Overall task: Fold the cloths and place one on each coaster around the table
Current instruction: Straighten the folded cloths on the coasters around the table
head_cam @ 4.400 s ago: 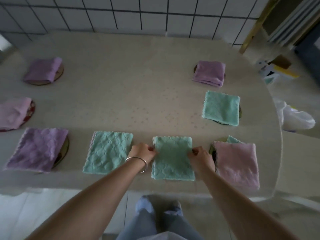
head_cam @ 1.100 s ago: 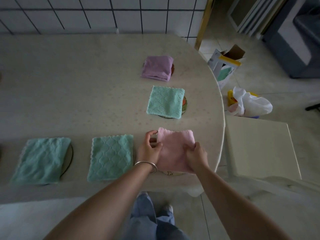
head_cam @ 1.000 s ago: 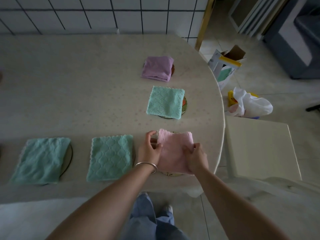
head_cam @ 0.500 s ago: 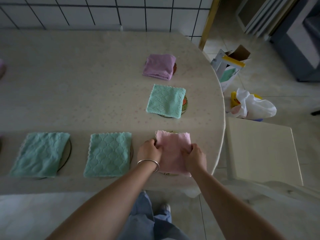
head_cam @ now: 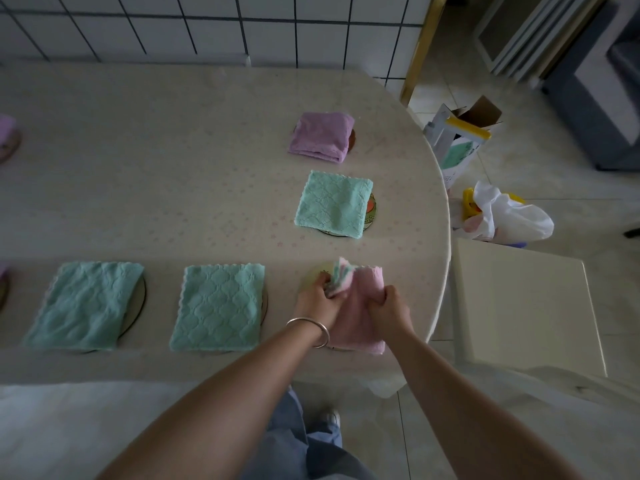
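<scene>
Folding the pink cloth [head_cam: 360, 306], left hand [head_cam: 318, 301] and right hand [head_cam: 389, 308] clamp it near the bench's [head_cam: 173, 161] right edge; four visible cloths already sit on coasters.

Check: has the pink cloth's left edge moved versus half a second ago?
Yes. The left hand has lifted the pink cloth's left edge up off the coaster, baring its yellowish top.

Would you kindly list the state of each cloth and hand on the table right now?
Pink cloth: partly lifted, gripped by both hands.
Left hand: grips its left corner.
Right hand: grips its right side.
Purple cloth: folded, on a coaster.
Three green cloths: folded, flat on coasters.
</scene>
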